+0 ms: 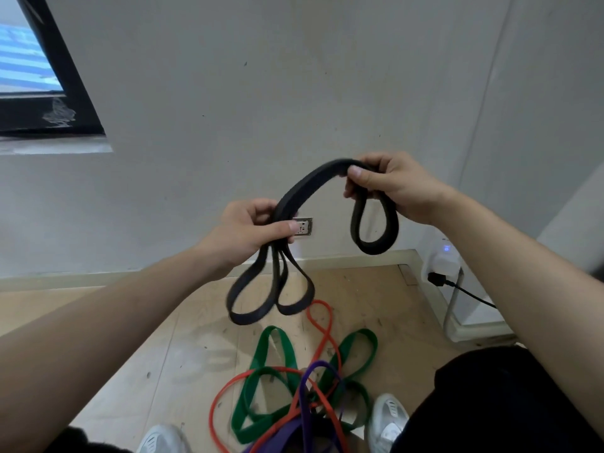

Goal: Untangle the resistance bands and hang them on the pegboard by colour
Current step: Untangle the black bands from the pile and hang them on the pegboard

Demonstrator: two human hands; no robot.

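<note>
black band (310,181) is plain matte, green band (361,334), orange-red band (327,338) and purple band (318,365) are solid colours, floor (163,338) is pale wood grain with dark specks, wall (294,93) off-white, window frame (65,70) black, shoes (389,416) white, trousers (490,403) black, box (439,264) white with a blue light, cable (470,294) black.

Bare indoor room: wall socket (303,226), wooden floor (183,338).
</note>
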